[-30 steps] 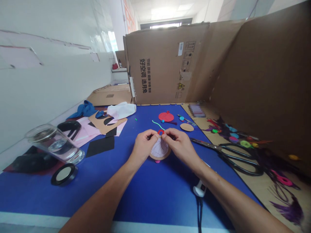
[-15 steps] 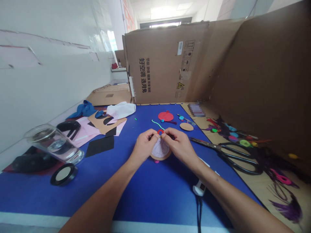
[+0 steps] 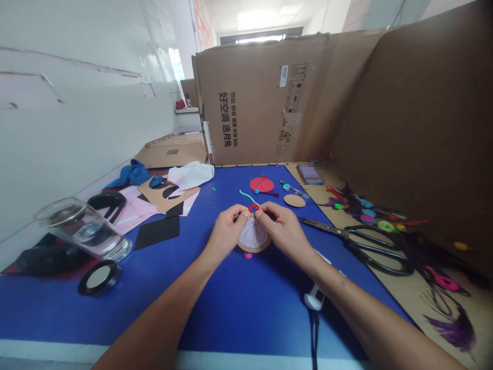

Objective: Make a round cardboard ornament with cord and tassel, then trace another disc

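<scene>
Between my hands is a round cardboard disc (image 3: 253,236) with a pale, line-drawn face and a brown rim. A small red ring (image 3: 253,208) sits at its top edge, and a pink bit (image 3: 247,255) shows below it. My left hand (image 3: 232,226) pinches the disc's upper left, thumb on the front. My right hand (image 3: 278,224) pinches the upper right, close beside the ring. The fingers behind the disc are hidden. Just beyond the ring lies a light green cord (image 3: 248,196). Farther back are a red disc (image 3: 262,184) and a plain cardboard oval (image 3: 295,201).
Large black-handled scissors (image 3: 346,234) lie at right, near colourful tassels and rings (image 3: 385,226). A water glass (image 3: 87,231) and a black roll (image 3: 99,277) stand at left, before cloth and paper scraps (image 3: 169,198). A white corded tool (image 3: 315,297) lies by my right forearm. Cardboard walls (image 3: 262,108) rise behind.
The view has shifted very slightly. Both hands keep their pinch on the disc, and the red ring shows a little more fully between them.
</scene>
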